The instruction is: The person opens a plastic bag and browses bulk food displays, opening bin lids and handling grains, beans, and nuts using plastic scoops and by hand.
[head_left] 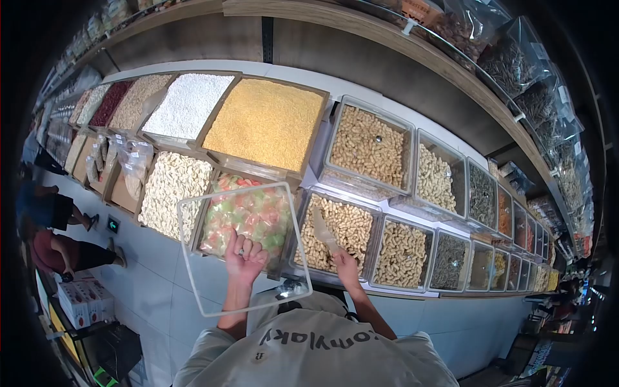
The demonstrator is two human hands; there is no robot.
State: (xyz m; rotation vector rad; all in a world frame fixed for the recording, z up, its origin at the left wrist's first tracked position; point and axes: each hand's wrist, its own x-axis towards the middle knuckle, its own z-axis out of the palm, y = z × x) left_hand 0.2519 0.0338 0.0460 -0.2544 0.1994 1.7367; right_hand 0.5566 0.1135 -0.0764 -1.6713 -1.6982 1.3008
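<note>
My left hand (247, 259) is closed near the middle of a clear square lid (298, 242), apparently around its knob, which the fingers hide. The lid is raised and tilted, overlapping a bin of wrapped red and green candies (258, 209) in view. My right hand (347, 266) is closed around the handle of a translucent scoop (322, 231). The scoop's blade lies over the peanuts (351, 222) in an uncovered clear bin; whether it touches them I cannot tell.
Lidded bins of peanuts (403, 251) and other dry goods run to the right. Behind stand trays of yellow grain (264, 119) and white grain (190, 106). A wooden shelf (361, 26) overhangs the back. People (55, 248) are in the left aisle, beside stacked boxes (86, 302).
</note>
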